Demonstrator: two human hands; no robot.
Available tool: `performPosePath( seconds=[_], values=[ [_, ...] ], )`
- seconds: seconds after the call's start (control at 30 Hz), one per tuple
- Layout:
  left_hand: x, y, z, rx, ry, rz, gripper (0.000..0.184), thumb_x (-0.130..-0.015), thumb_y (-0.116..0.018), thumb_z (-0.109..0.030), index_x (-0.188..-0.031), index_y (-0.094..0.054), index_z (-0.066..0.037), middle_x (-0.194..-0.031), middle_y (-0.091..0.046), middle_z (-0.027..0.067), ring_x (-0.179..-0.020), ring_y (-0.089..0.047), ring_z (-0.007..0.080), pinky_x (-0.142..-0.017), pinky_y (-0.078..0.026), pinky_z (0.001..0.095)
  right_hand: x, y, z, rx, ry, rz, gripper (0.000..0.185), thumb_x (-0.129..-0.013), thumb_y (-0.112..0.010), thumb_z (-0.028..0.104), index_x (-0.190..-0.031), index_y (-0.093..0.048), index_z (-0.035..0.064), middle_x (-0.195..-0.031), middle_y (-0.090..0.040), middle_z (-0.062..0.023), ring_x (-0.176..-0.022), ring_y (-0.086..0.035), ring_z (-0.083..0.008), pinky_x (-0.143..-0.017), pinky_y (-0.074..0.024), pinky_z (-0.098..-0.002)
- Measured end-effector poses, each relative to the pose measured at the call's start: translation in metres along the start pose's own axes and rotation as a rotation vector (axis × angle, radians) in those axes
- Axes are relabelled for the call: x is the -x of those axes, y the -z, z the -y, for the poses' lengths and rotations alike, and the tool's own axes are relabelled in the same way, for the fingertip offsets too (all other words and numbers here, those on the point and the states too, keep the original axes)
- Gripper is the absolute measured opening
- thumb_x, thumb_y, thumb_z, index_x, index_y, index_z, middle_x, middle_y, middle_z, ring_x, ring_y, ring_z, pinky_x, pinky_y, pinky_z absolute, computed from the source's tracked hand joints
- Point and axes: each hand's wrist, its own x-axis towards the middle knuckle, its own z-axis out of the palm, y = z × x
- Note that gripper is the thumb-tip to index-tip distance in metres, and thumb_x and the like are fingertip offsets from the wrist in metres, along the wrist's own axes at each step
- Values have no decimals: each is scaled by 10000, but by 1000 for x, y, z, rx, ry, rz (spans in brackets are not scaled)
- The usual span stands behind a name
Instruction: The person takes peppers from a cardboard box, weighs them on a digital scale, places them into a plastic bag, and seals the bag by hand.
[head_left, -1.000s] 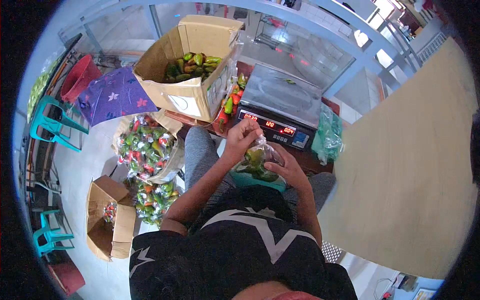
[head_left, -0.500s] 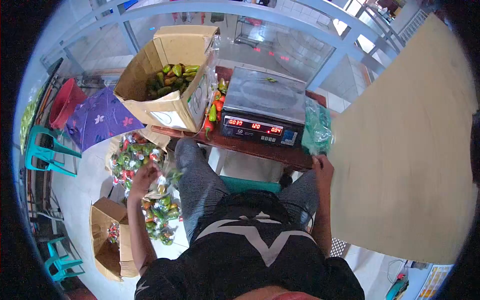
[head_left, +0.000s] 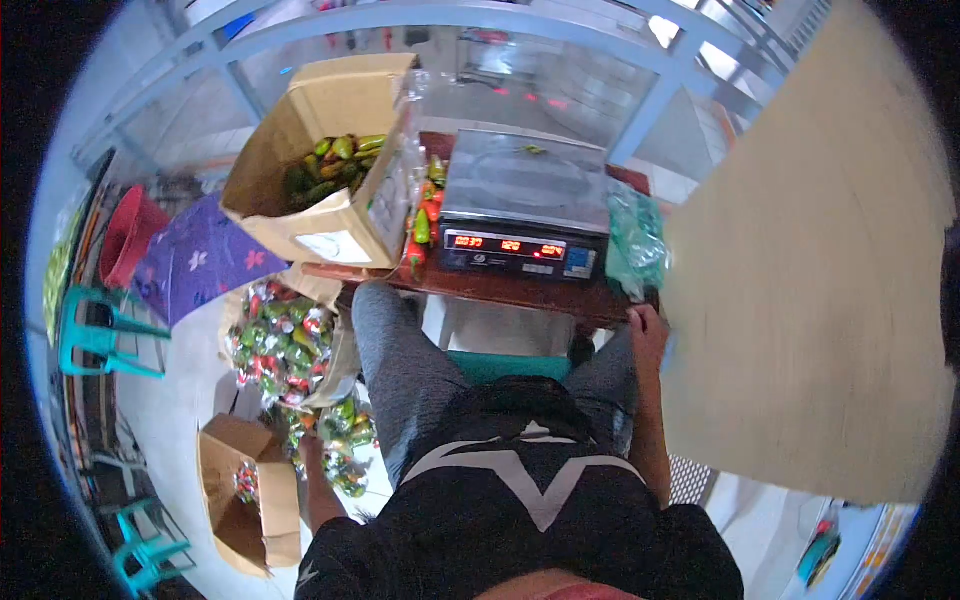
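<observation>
My left hand (head_left: pixel 311 447) reaches down beside my left leg to several clear bags of green and red peppers (head_left: pixel 345 425) on the floor. Its fingers are too small and blurred to make out. At the table's right front corner, my right hand (head_left: pixel 648 325) has its fingers curled on the lower end of a bunch of green and clear plastic bags (head_left: pixel 634 245). Left of the bags stands a digital scale (head_left: pixel 525 190) with red digits lit and a small green bit on its pan. Loose red and green peppers (head_left: pixel 422 228) lie along the scale's left side.
A tall carton (head_left: pixel 315 235) of green peppers stands on the table (head_left: pixel 480 297). Below it is an open sack (head_left: pixel 343 350) of bagged peppers. A smaller carton (head_left: pixel 225 500) sits on the floor at left. A large tan board (head_left: pixel 810 300) bounds the right side.
My left hand has moved down from above the sack to the bagged peppers on the floor; the clear bag it carried is no longer seen in it. My right hand stays by the plastic bags.
</observation>
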Motion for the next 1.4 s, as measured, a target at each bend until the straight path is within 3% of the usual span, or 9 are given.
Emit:
performPosePath(
  seconds=[0.07, 0.23, 0.27, 0.4, 0.47, 0.53, 0.73, 1.1, 1.4],
  values=[
    [-5, -6, -4, -166, 382, 8, 298, -791, -585, -292, -784, -603, 5, -793, -657, 215, -764, -644, 382, -669, -499, 457, -4, 3, -3, -23, 23, 21, 181, -916, -563, 200, -908, -606, 24, -823, -628, -136, -750, -598, -290, -717, -470, -387],
    [-35, -9, -6, 557, 152, -280, 248, -812, -586, -243, -832, -597, 4, -826, -662, 208, -792, -652, 345, -688, -494, 441, -16, 9, -21, 10, 43, -103, 130, -873, -605, 140, -881, -604, 10, -771, -619, -134, -714, -603, -262, -678, -469, -380],
    [-43, -9, -15, 466, 123, -337, 216, -816, -588, -207, -845, -593, 7, -823, -661, 196, -780, -647, 332, -690, -494, 429, -17, 11, -22, -3, 20, -122, 129, -867, -609, 142, -883, -602, 15, -795, -615, -139, -750, -602, -289, -701, -469, -396],
    [-78, 29, -146, 272, 140, -469, 97, -825, -564, -25, -906, -580, 26, -866, -647, 154, -781, -611, 266, -712, -485, 377, -31, -4, -46, 120, 62, -205, 92, -820, -632, 99, -883, -605, 37, -882, -584, -139, -857, -576, -323, -783, -458, -428],
    [-88, 36, -199, 597, 34, -604, 127, -819, -554, 21, -945, -564, 30, -907, -617, 142, -814, -584, 235, -742, -475, 355, -40, -7, -35, 204, 157, -192, 94, -803, -635, 85, -884, -606, 48, -928, -565, -139, -904, -557, -330, -818, -445, -437],
    [-73, 77, -290, 926, -71, -507, 140, -828, -525, 34, -965, -554, 27, -936, -599, 127, -835, -571, 221, -759, -471, 351, -50, -16, -27, 243, 224, -183, 108, -789, -639, 72, -889, -606, 51, -959, -553, -142, -934, -543, -338, -841, -435, -443],
    [-40, 94, -415, 499, -358, -299, 105, -877, -553, -49, -978, -568, -24, -923, -604, 132, -824, -595, 303, -734, -470, 384, -80, -40, -8, 194, 258, -228, 145, -767, -655, 49, -900, -598, 40, -960, -549, -145, -950, -536, -344, -849, -430, -441],
    [-48, 85, -420, 398, -400, -236, 79, -886, -569, -95, -959, -578, -66, -887, -612, 133, -798, -614, 343, -704, -475, 429, -108, -39, -2, 58, 345, -277, 170, -734, -657, -11, -880, -594, 45, -957, -560, -128, -947, -539, -331, -836, -420, -432],
    [-54, 80, -418, 379, -407, -233, 89, -896, -564, -133, -962, -580, -76, -908, -625, 134, -815, -624, 340, -691, -471, 437, -115, -41, -8, 145, 285, -345, 315, -711, -728, 73, -984, -573, 54, -971, -559, -151, -960, -531, -348, -840, -412, -446]
  ],
)
